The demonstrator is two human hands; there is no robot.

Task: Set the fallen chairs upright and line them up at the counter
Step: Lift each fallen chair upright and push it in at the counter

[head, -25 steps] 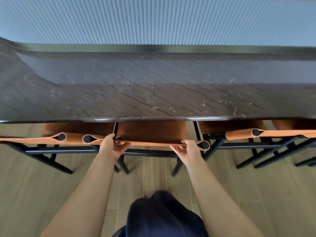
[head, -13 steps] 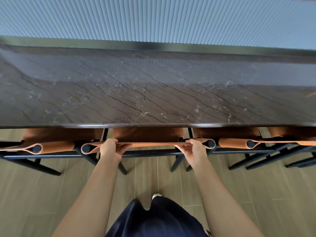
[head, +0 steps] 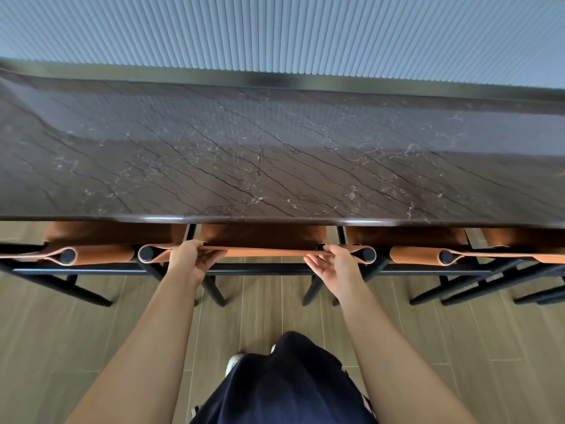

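Note:
Three chairs with tan leather backs and black frames stand upright, tucked under the dark marble counter (head: 275, 166). I hold the middle chair (head: 266, 251) by the top of its leather back. My left hand (head: 191, 260) grips the back near its left post, and my right hand (head: 334, 266) grips it near its right post. The left chair (head: 101, 254) and the right chair (head: 415, 254) stand close beside it, their backs roughly in one line. Each seat is mostly hidden under the counter edge.
A ribbed pale wall (head: 275, 32) rises behind the counter. Part of a fourth chair (head: 535, 255) shows at the far right edge. Wood-plank floor (head: 46, 347) lies under me, with black chair legs angling out over it.
The middle chair has slid to the right and further under the counter, and its back now lines up with its neighbours. Both hands have kept their hold on its back.

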